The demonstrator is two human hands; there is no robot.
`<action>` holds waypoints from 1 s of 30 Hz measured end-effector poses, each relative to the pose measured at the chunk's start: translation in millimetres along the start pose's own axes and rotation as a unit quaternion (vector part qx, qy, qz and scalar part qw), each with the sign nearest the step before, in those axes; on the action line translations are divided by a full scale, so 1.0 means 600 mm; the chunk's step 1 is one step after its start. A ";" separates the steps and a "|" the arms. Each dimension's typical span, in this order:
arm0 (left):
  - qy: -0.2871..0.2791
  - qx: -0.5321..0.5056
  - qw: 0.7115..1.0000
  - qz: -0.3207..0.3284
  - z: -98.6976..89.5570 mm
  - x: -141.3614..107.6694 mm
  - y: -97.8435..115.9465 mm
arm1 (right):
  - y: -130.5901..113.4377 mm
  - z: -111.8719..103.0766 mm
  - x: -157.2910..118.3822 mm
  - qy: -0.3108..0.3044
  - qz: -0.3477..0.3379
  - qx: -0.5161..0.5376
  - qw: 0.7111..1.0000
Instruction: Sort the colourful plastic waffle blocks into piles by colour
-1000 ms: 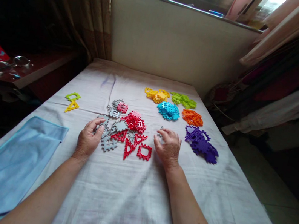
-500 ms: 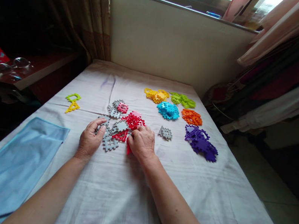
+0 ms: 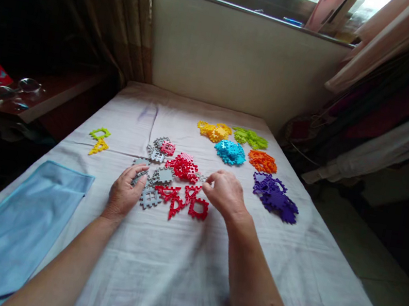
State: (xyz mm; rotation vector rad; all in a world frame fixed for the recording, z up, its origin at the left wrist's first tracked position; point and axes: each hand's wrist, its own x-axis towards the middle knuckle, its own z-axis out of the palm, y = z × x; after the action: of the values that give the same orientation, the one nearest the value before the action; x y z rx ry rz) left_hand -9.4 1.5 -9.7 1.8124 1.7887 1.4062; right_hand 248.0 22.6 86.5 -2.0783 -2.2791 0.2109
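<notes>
My left hand (image 3: pixel 126 191) rests at the left edge of the grey toothed plastic pieces (image 3: pixel 150 197), thumb and fingers apart. To the right of the red pieces (image 3: pixel 183 167), my right hand (image 3: pixel 223 192) has its thumb and forefinger drawn together, with a bit of a grey piece (image 3: pixel 202 178) visible by the fingertips. Whether that piece is gripped is unclear. Between the hands, several red triangles and a red square frame (image 3: pixel 199 208) lie spread on the sheet. A pink piece (image 3: pixel 168 147) sits on the grey ones.
Yellow (image 3: pixel 214 131), green (image 3: pixel 250 138), blue (image 3: pixel 230 152), orange (image 3: pixel 262 161) and purple (image 3: pixel 276 196) piles lie at the right. A green piece (image 3: pixel 100 133), a yellow triangle (image 3: pixel 99 146) and a light-blue cloth (image 3: pixel 19 226) are at the left.
My right hand has moved right, from the red pieces to the grey piece beside them. Red pieces formerly under it now lie apart and uncovered. My left hand has hardly moved.
</notes>
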 end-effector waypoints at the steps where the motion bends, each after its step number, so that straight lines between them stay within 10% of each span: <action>1: -0.009 0.009 1.000 0.005 0.000 -0.001 0.000 | 0.019 -0.004 0.005 0.000 0.030 -0.002 1.000; 7: -0.068 0.093 0.992 0.049 0.004 -0.006 0.002 | 0.099 0.001 0.024 -0.044 0.168 0.011 0.985; 16: -0.088 0.149 0.982 0.074 0.010 -0.012 -0.008 | 0.102 0.007 0.024 -0.026 0.166 0.017 0.986; 22: -0.092 0.152 0.982 0.070 0.013 -0.014 -0.008 | 0.017 0.034 0.023 0.100 -0.054 0.057 0.992; 30: -0.094 0.162 0.979 0.077 0.014 -0.015 -0.004 | -0.081 0.068 0.046 0.025 -0.278 0.062 0.958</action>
State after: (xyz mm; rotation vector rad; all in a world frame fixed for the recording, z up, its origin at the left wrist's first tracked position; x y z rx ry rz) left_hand -3.1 -2.3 -20.0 2.2057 1.8976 0.9911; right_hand 192.4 43.0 50.9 -1.2974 -2.6199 0.2579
